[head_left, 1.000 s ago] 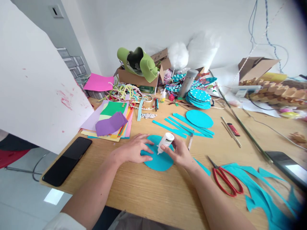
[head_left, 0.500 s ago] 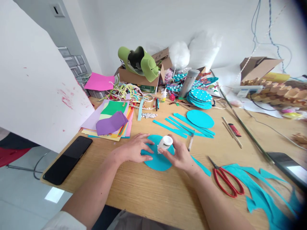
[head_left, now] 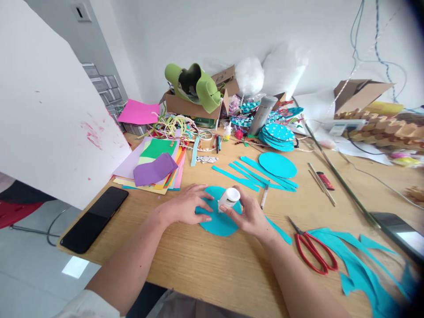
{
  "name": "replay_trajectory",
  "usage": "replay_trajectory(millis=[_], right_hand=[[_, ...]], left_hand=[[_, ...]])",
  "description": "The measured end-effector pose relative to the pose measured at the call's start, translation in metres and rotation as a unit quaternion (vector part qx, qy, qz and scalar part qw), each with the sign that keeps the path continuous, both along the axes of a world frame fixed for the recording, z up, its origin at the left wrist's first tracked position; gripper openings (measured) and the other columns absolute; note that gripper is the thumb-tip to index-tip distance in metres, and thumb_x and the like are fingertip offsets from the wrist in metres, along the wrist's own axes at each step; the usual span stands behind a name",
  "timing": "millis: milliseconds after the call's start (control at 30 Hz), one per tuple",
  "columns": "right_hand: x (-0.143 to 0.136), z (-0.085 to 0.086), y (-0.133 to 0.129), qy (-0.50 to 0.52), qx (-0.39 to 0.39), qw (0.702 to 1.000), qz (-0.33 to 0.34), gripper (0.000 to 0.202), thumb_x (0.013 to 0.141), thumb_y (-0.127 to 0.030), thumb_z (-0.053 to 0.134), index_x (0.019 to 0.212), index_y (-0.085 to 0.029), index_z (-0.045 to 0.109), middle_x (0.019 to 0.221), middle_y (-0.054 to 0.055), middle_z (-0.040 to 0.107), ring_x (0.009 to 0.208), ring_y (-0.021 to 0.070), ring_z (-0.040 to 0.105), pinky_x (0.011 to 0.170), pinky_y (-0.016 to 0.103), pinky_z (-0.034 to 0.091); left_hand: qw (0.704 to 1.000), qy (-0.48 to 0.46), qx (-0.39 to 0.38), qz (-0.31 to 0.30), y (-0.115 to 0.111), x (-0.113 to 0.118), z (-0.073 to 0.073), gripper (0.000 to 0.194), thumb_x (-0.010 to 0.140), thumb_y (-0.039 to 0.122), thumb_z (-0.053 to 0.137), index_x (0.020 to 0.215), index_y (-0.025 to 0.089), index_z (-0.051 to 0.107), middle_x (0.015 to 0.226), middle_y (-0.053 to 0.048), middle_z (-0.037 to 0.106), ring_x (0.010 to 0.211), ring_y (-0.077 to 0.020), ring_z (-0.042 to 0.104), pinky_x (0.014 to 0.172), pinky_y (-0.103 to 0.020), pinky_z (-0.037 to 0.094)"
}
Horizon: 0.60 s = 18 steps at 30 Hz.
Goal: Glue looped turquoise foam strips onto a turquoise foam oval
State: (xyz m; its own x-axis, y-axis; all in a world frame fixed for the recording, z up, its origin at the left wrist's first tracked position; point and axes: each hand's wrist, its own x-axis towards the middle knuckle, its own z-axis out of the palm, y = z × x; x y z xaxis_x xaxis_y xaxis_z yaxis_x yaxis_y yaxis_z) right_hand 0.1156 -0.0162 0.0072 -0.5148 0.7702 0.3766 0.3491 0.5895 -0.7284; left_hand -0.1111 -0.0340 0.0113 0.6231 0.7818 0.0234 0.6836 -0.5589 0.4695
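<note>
A blue paper circle (head_left: 220,225) lies flat near the table's front edge. My left hand (head_left: 190,205) rests on its left side, fingers spread and touching the paper. In my right hand (head_left: 250,214) is a small white glue bottle (head_left: 230,198), tilted and held upside down over the middle of the circle. Its tip is at the paper; whether glue comes out I cannot tell. Behind lie a second blue paper circle (head_left: 277,164) and several blue paper strips (head_left: 247,177). A pen (head_left: 264,196) lies just beyond my right hand.
Red-handled scissors (head_left: 316,251) and blue paper scraps (head_left: 364,265) lie to the right. A black phone (head_left: 94,219) sits at the left edge, near stacked coloured paper (head_left: 155,170). A grey thermos (head_left: 263,115) and a cardboard box (head_left: 182,106) stand at the back.
The view has shifted very slightly. Both hands and the glue bottle keep nearly the same place over the paper circle.
</note>
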Motion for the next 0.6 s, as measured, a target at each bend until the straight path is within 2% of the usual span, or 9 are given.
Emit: replay_trajectory(millis=[133, 200, 367, 467, 600], right_hand=[[0.001, -0.003, 0.001, 0.014, -0.026, 1.0, -0.005, 0.022, 0.081, -0.039, 0.064, 0.087, -0.021, 0.053, 0.079, 0.002, 0.056, 0.071, 0.0166, 0.053, 0.064, 0.029, 0.043], [0.002, -0.004, 0.003, 0.059, -0.064, 0.996, -0.022, 0.024, 0.08, -0.041, 0.065, 0.087, -0.021, 0.054, 0.078, 0.002, 0.058, 0.071, 0.0168, 0.053, 0.063, 0.029, 0.044], [0.006, -0.003, 0.01, 0.211, -0.179, 0.957, -0.083, 0.029, 0.076, -0.046, 0.069, 0.084, -0.02, 0.057, 0.078, 0.003, 0.063, 0.071, 0.0186, 0.059, 0.063, 0.032, 0.049], [0.007, -0.003, 0.013, 0.244, -0.196, 0.945, -0.091, 0.03, 0.074, -0.045, 0.071, 0.083, -0.02, 0.058, 0.077, 0.003, 0.064, 0.071, 0.0184, 0.06, 0.063, 0.032, 0.05], [0.006, -0.003, 0.013, 0.237, -0.204, 0.947, -0.078, 0.029, 0.074, -0.044, 0.072, 0.082, -0.019, 0.058, 0.076, 0.004, 0.064, 0.069, 0.0176, 0.059, 0.061, 0.031, 0.049]], left_hand=[[1.0, -0.003, -0.002, 0.003, -0.001, 0.001, 0.002, 0.022, 0.079, 0.039, 0.069, 0.1, 0.034, 0.073, 0.13, 0.003, 0.06, 0.139, -0.0299, 0.029, 0.113, -0.05, 0.023], [1.0, -0.003, -0.006, 0.006, 0.0, 0.0, 0.001, 0.022, 0.079, 0.039, 0.069, 0.1, 0.033, 0.073, 0.13, 0.002, 0.06, 0.139, -0.0297, 0.029, 0.113, -0.049, 0.024], [1.0, -0.004, 0.003, -0.007, 0.002, -0.002, -0.004, 0.022, 0.08, 0.04, 0.068, 0.1, 0.033, 0.074, 0.131, 0.002, 0.059, 0.14, -0.0293, 0.028, 0.113, -0.048, 0.024], [1.0, -0.003, 0.008, -0.007, 0.003, -0.003, -0.007, 0.023, 0.079, 0.041, 0.068, 0.1, 0.031, 0.074, 0.131, 0.001, 0.059, 0.139, -0.0294, 0.028, 0.112, -0.047, 0.025], [1.0, 0.006, 0.006, -0.008, 0.002, -0.002, -0.006, 0.024, 0.08, 0.042, 0.067, 0.101, 0.031, 0.074, 0.132, 0.002, 0.059, 0.139, -0.0304, 0.028, 0.112, -0.048, 0.025]])
